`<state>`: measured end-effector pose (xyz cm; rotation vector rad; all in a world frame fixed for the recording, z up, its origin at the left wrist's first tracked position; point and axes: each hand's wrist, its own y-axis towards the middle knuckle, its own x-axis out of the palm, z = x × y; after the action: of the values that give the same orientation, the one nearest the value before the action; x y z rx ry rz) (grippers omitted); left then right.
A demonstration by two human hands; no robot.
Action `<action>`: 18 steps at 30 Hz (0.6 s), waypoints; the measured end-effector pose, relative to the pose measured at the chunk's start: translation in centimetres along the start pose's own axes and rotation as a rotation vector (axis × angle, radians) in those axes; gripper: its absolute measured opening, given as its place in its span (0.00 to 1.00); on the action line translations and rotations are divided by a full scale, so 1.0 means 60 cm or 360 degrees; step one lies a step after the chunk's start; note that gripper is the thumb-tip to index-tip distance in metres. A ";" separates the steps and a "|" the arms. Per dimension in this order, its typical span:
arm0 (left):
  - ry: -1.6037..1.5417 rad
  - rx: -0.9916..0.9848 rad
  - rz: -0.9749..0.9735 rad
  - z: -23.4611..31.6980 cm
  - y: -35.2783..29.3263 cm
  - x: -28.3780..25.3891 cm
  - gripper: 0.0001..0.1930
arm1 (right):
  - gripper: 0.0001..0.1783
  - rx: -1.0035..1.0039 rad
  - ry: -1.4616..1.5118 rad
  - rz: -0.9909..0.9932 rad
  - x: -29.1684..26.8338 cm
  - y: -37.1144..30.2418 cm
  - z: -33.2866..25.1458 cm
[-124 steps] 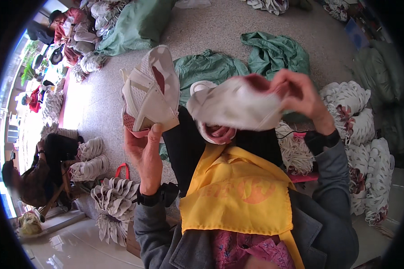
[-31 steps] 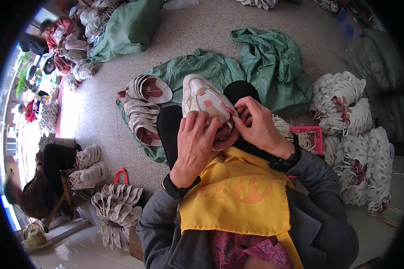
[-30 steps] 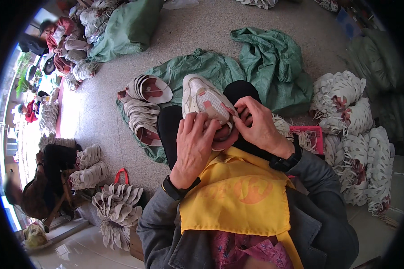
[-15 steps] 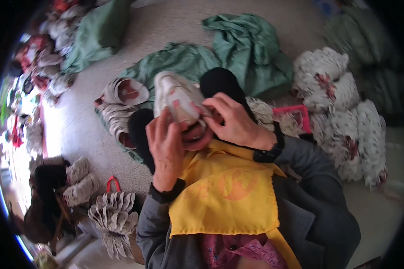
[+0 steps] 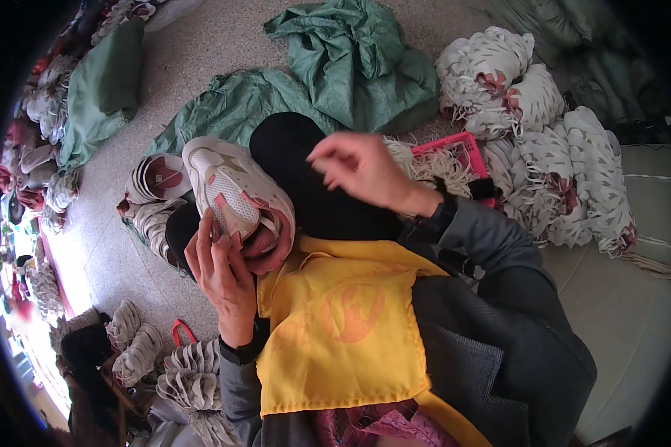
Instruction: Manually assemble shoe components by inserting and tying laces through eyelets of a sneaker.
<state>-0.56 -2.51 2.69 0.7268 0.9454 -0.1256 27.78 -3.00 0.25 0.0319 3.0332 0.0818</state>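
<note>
A white sneaker upper [image 5: 215, 167] with pink lining and a mesh tongue lies across my lap, its toe pointing away from me. At the near end of the tongue, my left hand [image 5: 224, 279] is closed on the sneaker upper, fingertips pinching by the opening. My right hand [image 5: 369, 171] is apart from it, raised over my black-covered right knee [image 5: 294, 153]. Its fingers are curled together, and whatever may be between them is too small to make out. A yellow apron [image 5: 343, 335] covers my lap beneath the opening.
A pink basket [image 5: 466, 149] holding white laces [image 5: 440, 170] stands right of my knee. Bundled white uppers [image 5: 544, 167] pile up beyond it. Green sacking [image 5: 350, 67] lies ahead on the floor. More stacked uppers [image 5: 153, 208] sit at left, with others [image 5: 190, 372] near my left elbow.
My right hand has come off the sneaker upper and lifted to the right of it. My left hand stays on the upper. The whole view has shifted, moving the scene leftward.
</note>
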 end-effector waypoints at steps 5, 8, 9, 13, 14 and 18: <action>0.0006 -0.0025 -0.0003 0.002 0.000 0.002 0.06 | 0.07 0.0247 -0.0843 0.0335 -0.176 0.006 0.171; 0.0037 -0.0052 -0.0030 0.009 0.003 -0.003 0.06 | 0.08 0.0372 -0.1246 0.0152 -0.240 -0.024 0.284; 0.0042 -0.0048 -0.0027 0.008 0.001 -0.002 0.06 | 0.08 0.0342 -0.1281 0.0111 -0.252 -0.036 0.324; 0.0058 -0.0039 -0.0028 0.003 0.000 -0.001 0.06 | 0.08 0.0229 -0.1485 -0.0031 -0.259 -0.074 0.450; 0.0061 -0.0037 -0.0026 0.003 0.000 -0.001 0.06 | 0.07 0.0177 -0.1566 -0.0067 -0.257 -0.078 0.465; 0.0101 -0.0036 -0.0047 0.012 0.006 -0.004 0.03 | 0.04 0.0271 -0.1558 -0.0070 -0.249 -0.085 0.511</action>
<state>-0.10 -2.72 3.33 0.6995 1.0171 -0.1183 45.81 -6.83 -28.91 0.0123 2.0526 -0.1533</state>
